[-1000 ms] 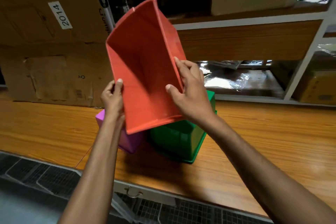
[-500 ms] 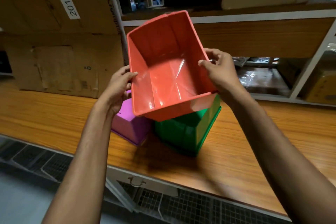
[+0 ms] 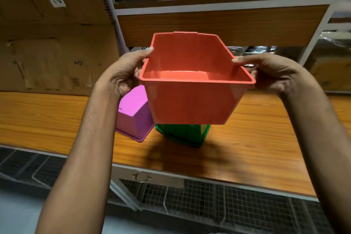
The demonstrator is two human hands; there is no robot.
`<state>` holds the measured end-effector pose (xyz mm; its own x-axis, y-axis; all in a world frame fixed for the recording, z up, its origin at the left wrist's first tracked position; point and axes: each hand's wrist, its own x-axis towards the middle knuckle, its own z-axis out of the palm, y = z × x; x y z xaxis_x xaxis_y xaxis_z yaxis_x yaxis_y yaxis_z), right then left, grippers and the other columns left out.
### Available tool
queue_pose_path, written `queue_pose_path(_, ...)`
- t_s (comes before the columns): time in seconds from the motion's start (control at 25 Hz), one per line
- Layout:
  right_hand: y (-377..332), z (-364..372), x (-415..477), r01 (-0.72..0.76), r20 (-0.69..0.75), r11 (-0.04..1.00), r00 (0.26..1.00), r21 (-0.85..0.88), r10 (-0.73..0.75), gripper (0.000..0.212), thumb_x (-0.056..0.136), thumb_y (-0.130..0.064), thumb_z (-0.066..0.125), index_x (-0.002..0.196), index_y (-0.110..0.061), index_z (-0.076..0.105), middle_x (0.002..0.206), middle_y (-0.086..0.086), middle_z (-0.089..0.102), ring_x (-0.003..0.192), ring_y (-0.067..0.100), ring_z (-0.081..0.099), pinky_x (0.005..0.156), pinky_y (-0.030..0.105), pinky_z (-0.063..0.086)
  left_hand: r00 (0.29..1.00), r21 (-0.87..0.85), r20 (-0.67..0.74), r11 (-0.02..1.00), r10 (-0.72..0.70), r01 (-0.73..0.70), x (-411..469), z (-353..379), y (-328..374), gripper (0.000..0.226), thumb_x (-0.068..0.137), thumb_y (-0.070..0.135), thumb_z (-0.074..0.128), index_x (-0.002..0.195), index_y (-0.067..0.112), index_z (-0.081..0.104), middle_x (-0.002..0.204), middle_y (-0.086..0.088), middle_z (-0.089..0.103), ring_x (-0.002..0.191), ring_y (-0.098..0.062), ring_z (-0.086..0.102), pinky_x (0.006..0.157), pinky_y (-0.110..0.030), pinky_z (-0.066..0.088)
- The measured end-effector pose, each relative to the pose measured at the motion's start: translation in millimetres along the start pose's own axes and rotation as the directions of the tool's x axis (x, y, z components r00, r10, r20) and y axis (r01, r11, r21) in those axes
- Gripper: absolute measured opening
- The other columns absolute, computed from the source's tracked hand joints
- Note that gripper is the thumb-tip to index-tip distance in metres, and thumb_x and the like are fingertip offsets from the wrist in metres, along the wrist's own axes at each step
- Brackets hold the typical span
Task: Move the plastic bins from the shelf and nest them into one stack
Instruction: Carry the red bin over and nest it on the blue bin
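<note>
The red bin (image 3: 191,100) hid most of the green bin (image 3: 186,135) beneath it. The left hand (image 3: 123,74) and right hand (image 3: 273,74) gripped its side rims, holding it upright and empty above the tabletop (image 3: 256,138). The purple bin (image 3: 133,118) lay upturned, partly hidden.

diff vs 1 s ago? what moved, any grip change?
The red plastic bin swung from steeply tilted, mouth toward the camera, to level and mouth-up, held above the green plastic bin. The left hand and right hand kept their grip throughout, shifting to the opposite side rims. Unchanged: the green bin and the purple plastic bin sit rim-down on the wooden table.
</note>
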<state>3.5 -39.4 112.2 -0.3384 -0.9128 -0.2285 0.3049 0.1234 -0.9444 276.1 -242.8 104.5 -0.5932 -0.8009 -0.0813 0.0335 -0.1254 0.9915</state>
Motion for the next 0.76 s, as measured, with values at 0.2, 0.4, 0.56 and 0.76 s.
queue_pose_path(0.2, 24, -24, -52, 0.087, -0.127, 0.995, 0.988, -0.042, -0.092, 0.038, 0.098, 0.005, 0.053, 0.134, -0.006, 0.06, 0.109, 0.005, 0.07, 0.061, 0.0, 0.07, 0.045, 0.012, 0.05, 0.979, 0.087, 0.168, 0.988, 0.113, -0.129, -18, 41, -21, 0.038, 0.102, 0.022, 0.06, 0.139, 0.021, 0.061, 0.101, 0.008, 0.073, 0.068, 0.004, 0.066, 0.055, -0.014, 0.055)
queue_pose_path(0.4, 68, -69, -108, 0.211, -0.32, 0.975, 0.921, -0.069, -0.222, 0.041, 0.095, 0.016, 0.052, 0.119, -0.015, 0.065, 0.091, -0.002, 0.073, 0.069, -0.002, 0.068, 0.064, 0.016, 0.056, 0.932, 0.121, 0.318, 0.967, 0.176, -0.224, -31, 93, -62, 0.045, 0.097, 0.024, 0.064, 0.14, 0.036, 0.06, 0.12, 0.009, 0.064, 0.102, -0.006, 0.061, 0.087, -0.031, 0.055)
queue_pose_path(0.56, 102, -110, -167, 0.285, -0.424, 0.949, 0.849, -0.135, -0.315, 0.046, 0.09, 0.013, 0.06, 0.12, -0.023, 0.064, 0.111, 0.005, 0.068, 0.099, 0.014, 0.062, 0.08, 0.025, 0.056, 0.878, 0.081, 0.427, 0.958, 0.216, -0.275, -55, 152, -96, 0.053, 0.098, 0.021, 0.062, 0.148, 0.037, 0.051, 0.124, 0.008, 0.058, 0.105, -0.003, 0.061, 0.083, -0.026, 0.056)
queue_pose_path(0.76, 151, -162, -248, 0.302, -0.583, 0.926, 0.72, -0.225, -0.376, 0.056, 0.08, 0.005, 0.072, 0.125, -0.026, 0.058, 0.122, 0.009, 0.059, 0.101, 0.019, 0.053, 0.083, 0.026, 0.055, 0.789, 0.07, 0.594, 0.968, 0.154, -0.242, -91, 230, -139, 0.067, 0.096, 0.017, 0.065, 0.151, 0.048, 0.043, 0.145, 0.005, 0.057, 0.116, -0.008, 0.065, 0.089, -0.033, 0.057)
